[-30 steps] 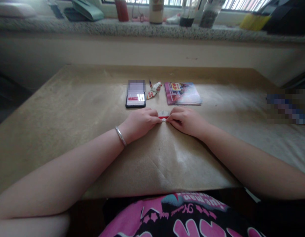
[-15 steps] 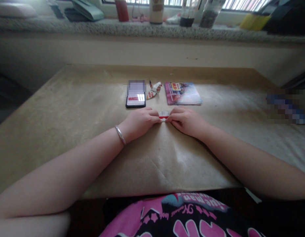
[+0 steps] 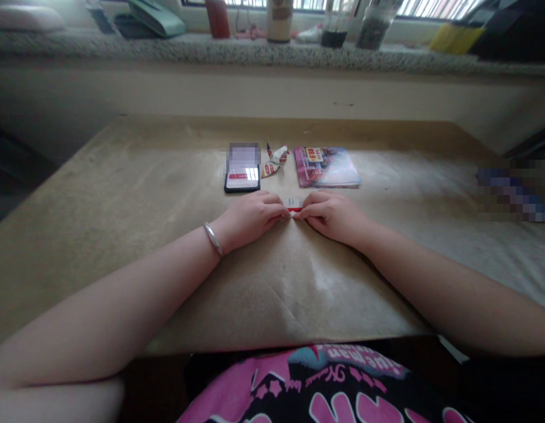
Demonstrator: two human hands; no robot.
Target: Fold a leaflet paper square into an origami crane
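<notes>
A small folded piece of paper (image 3: 293,204), whitish with a red band, lies on the table between my hands. My left hand (image 3: 256,218) pinches its left side, fingers pressed together, and a silver bangle circles that wrist. From the other side my right hand (image 3: 332,215) pinches the paper too, thumb and fingertips close to those of the left. The fingers hide most of the paper's edges. Just beyond the hands rests a folded paper crane (image 3: 276,160) with printed colours.
A phone (image 3: 242,170) with its screen lit lies left of the crane. To the right is a stack of printed sheets (image 3: 329,167). Bottles and jars (image 3: 279,20) line the stone windowsill (image 3: 237,51) behind the table (image 3: 167,176). A blurred, bluish item (image 3: 514,191) is at the far right.
My fingertips have shifted very slightly on the paper, and a little less of its pale upper part shows. Everything else stays where it was.
</notes>
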